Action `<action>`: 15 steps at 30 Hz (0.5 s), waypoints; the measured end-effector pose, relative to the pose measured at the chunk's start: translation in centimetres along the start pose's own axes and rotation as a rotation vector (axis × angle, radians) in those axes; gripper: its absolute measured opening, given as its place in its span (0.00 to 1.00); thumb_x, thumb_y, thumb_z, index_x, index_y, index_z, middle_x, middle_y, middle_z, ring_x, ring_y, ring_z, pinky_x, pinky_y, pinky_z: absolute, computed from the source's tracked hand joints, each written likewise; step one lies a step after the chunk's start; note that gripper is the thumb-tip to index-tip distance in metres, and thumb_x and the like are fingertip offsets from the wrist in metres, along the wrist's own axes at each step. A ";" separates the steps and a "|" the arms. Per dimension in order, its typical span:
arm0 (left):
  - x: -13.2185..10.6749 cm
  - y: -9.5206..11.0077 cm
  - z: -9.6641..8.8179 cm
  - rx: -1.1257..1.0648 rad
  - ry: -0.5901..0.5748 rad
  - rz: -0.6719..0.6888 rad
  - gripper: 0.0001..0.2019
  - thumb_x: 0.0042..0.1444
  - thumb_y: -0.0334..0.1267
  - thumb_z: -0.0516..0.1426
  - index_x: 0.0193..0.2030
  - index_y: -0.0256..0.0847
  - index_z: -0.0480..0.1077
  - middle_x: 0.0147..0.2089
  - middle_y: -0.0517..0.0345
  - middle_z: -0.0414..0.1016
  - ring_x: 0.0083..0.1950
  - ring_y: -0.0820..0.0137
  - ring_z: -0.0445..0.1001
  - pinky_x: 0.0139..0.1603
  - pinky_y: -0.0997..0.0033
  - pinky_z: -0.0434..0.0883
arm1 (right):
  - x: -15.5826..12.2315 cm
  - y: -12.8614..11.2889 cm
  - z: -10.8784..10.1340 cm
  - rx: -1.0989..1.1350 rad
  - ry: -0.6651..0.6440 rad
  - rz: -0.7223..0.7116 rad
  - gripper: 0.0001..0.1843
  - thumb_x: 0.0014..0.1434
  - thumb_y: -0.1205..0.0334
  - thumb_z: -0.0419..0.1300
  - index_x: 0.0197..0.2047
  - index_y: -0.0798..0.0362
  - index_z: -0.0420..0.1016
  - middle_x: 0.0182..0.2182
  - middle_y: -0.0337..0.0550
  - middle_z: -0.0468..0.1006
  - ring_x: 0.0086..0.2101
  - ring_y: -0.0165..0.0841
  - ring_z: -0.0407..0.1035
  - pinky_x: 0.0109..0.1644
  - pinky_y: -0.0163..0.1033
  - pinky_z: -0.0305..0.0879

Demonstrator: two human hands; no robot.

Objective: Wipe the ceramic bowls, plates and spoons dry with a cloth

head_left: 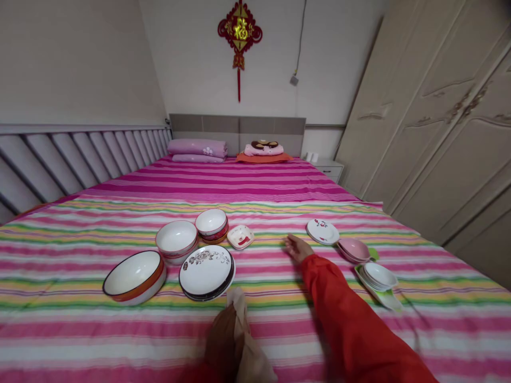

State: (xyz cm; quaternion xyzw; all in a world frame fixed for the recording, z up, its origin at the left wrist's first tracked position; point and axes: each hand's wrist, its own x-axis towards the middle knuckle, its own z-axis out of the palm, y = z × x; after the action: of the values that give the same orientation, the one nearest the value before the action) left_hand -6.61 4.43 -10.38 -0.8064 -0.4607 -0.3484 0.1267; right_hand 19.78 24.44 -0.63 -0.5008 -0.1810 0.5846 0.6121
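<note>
My right hand [297, 248], in a red sleeve, reaches out over the striped bedspread [279, 287] with its fingers loosely spread and nothing in them. It lies between a small square dish [240, 236] and a small floral plate [322, 231]. My left hand [223, 340] is near the bottom edge, closed on a pale cloth [243, 335], just in front of a stack of dark-rimmed floral plates [206, 271].
To the left stand an orange-banded bowl [134, 276], a white bowl stack [176, 241] and a red-patterned bowl stack [212, 224]. Right of my arm are pink bowls [354, 249] and white dishes on a green tray [379, 279]. A wardrobe [439, 122] stands at the right.
</note>
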 end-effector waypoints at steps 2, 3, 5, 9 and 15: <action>0.0 0.1 0.0 -0.007 -0.026 -0.011 0.28 0.58 0.39 0.45 0.65 0.34 0.49 0.54 0.42 0.71 0.55 0.60 0.69 0.51 0.59 0.70 | -1.2 2.0 2.8 -0.089 -0.132 0.107 0.07 0.50 0.66 0.65 0.28 0.61 0.71 0.18 0.44 0.75 0.16 0.27 0.68 0.18 0.29 0.68; 0.0 0.2 -0.1 -0.013 -0.048 -0.020 0.28 0.58 0.39 0.46 0.65 0.35 0.49 0.56 0.42 0.69 0.56 0.59 0.68 0.52 0.58 0.69 | -1.8 3.0 4.2 -0.126 -0.182 0.140 0.09 0.49 0.64 0.65 0.29 0.61 0.72 0.18 0.46 0.75 0.17 0.29 0.69 0.19 0.31 0.69; 0.0 0.3 -0.1 -0.026 -0.088 -0.038 0.29 0.58 0.39 0.46 0.65 0.35 0.48 0.57 0.42 0.67 0.58 0.59 0.67 0.54 0.57 0.68 | -2.8 4.8 6.7 -0.184 -0.248 0.167 0.12 0.48 0.60 0.66 0.29 0.62 0.73 0.17 0.45 0.74 0.17 0.31 0.70 0.19 0.34 0.70; 0.2 0.5 -0.1 -0.046 -0.085 -0.029 0.29 0.57 0.39 0.46 0.66 0.33 0.47 0.57 0.42 0.68 0.57 0.60 0.67 0.52 0.59 0.69 | -3.5 7.4 10.1 -0.255 -0.236 0.103 0.13 0.45 0.60 0.68 0.29 0.60 0.72 0.11 0.37 0.69 0.13 0.31 0.67 0.16 0.33 0.67; 0.2 0.8 -0.3 -0.054 0.012 -0.030 0.25 0.57 0.35 0.44 0.63 0.33 0.53 0.54 0.41 0.71 0.55 0.62 0.69 0.52 0.60 0.69 | -3.4 8.7 11.5 -0.321 -0.107 -0.007 0.11 0.45 0.69 0.64 0.34 0.59 0.72 0.08 0.33 0.67 0.10 0.33 0.65 0.11 0.32 0.61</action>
State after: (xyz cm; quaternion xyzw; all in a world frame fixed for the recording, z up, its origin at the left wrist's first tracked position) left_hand -6.05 3.94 -9.94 -0.8004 -0.4625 -0.3675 0.1022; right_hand 5.00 24.42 -1.61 -0.5596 -0.3063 0.5719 0.5157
